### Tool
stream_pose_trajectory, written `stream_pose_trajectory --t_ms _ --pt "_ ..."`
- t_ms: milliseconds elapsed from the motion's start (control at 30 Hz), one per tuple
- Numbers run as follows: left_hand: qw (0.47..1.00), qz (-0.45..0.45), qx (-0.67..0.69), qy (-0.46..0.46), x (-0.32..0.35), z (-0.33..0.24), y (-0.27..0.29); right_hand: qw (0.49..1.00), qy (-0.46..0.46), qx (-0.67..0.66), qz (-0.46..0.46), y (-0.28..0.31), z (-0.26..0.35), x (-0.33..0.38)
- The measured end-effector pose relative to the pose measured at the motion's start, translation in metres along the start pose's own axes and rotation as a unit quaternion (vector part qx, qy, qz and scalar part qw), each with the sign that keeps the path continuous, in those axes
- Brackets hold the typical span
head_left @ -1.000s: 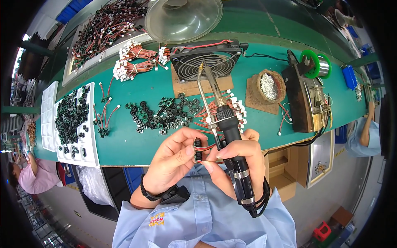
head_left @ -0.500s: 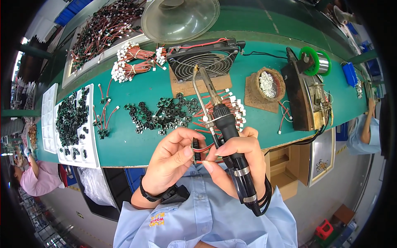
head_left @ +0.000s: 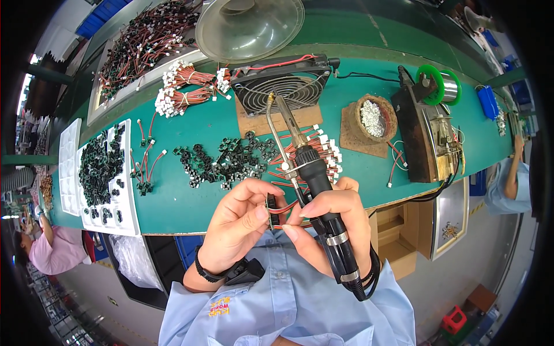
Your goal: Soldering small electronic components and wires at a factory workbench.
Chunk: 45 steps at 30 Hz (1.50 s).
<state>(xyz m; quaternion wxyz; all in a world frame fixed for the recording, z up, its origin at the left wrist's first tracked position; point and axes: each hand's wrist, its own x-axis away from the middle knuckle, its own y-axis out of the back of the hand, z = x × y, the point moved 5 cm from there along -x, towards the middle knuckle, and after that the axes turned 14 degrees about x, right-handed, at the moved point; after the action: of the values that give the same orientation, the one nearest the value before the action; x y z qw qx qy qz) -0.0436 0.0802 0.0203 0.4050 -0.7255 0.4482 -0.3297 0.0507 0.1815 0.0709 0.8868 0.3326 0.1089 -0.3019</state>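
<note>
Near the table's front edge, my left hand (head_left: 235, 224) pinches a small circuit board with a black part (head_left: 271, 211) between thumb and fingers. My right hand (head_left: 340, 222) is wrapped round a black soldering iron (head_left: 313, 172), its metal tip pointing away from me toward the fan. A thin metal tube (head_left: 276, 131) is clamped along the iron. Red wires (head_left: 284, 209) run from the board to my right thumb and fingertip, which close on them. Beyond my hands lie a pile of small black boards (head_left: 231, 161) and a bunch of white-plugged wires (head_left: 330, 154).
A fan (head_left: 283, 86) stands at the back under a clear hood (head_left: 251, 29). Left is a white tray (head_left: 128, 202) of black parts. On the right are a round pot (head_left: 392, 124) of white bits, a metal box (head_left: 416, 135) and a solder spool (head_left: 452, 86). Other people sit at both sides.
</note>
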Motion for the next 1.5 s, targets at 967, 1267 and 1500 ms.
stream_pose_trajectory --t_ms 967,1267,1500 --pt "0.995 0.023 -0.072 -0.065 0.0022 -0.0021 0.0015 0.998 -0.029 -0.042 -0.022 -0.0016 -0.0015 0.0028" --pt "0.997 0.022 -0.056 -0.058 0.0033 -0.0006 0.0016 1.000 0.001 -0.021 -0.006 0.0002 -0.0003 0.0030" --pt "0.995 0.014 -0.085 -0.057 0.0030 -0.0010 0.0005 1.000 0.008 -0.018 -0.006 0.0018 -0.0019 0.0035"
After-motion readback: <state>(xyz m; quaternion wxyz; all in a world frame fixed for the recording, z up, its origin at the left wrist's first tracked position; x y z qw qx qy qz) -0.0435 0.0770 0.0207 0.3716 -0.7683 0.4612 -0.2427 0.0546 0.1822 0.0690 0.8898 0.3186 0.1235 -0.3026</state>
